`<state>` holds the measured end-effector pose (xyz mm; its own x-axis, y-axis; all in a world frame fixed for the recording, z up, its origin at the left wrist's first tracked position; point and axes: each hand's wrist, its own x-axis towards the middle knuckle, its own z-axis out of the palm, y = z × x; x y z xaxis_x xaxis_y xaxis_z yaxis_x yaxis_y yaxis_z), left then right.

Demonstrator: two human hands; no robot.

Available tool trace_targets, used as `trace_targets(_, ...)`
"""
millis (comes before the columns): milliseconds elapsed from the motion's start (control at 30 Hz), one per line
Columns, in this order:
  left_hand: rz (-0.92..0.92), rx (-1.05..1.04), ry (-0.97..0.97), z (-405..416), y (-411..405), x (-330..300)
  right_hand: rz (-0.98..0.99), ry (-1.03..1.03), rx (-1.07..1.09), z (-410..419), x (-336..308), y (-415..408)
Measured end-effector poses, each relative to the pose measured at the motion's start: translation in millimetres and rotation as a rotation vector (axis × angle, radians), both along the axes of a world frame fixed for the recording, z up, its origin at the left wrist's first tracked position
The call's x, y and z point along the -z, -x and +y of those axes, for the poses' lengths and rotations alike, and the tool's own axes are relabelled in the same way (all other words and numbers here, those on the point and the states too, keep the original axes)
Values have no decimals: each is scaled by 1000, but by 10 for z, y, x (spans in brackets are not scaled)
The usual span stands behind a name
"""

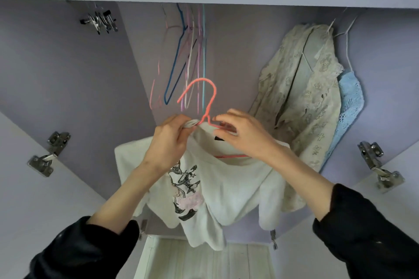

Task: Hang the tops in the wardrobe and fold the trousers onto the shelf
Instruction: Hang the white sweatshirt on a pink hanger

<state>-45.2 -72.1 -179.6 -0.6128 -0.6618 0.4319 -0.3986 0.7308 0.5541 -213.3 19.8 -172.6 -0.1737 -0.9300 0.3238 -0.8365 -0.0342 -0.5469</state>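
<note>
Holding a white T-shirt (217,188) up inside the open wardrobe (56,63), already threaded on a pink hanger (205,106). Left hand (169,142) pinching the collar cloth beside the hanger's neck, grip clamped on the fabric, probably tugging it square. Right hand (244,133) curling over the hanger's shoulder wire and collar, apparently gripping both to carry the weight. Pointing the hook upward and free, ready for the rail. Hanging nearby: empty hangers (190,56) behind, a cream lace top (306,102) and a blue top (351,102) at right.
</note>
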Motion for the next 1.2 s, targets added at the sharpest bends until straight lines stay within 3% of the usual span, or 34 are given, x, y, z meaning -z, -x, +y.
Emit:
trace_targets(133,21,9,-49,37,34,-46,-105,-6,40,-116,-21,-169)
trace_targets(233,1,-23,-64,-15,-27,-49,-43,64,50,-83,-17,-158)
trace_targets(467,-45,-226,60,-133,-172,-49,-197,132,101,-51,-50,-66)
trace_targets(667,-122,-434,3,-295,-319,-109,-2,56,218,31,-34,193)
trace_targets(933,-99,-295,26,-95,-109,-91,-161,15,94,-55,-56,61)
trace_targets(1100,-153,-4,193,-35,-60,-36,-293,28,12,-37,-48,-13)
trace_targets(1200,-203,-50,202,-20,-98,48,-261,25,20,6,-24,17)
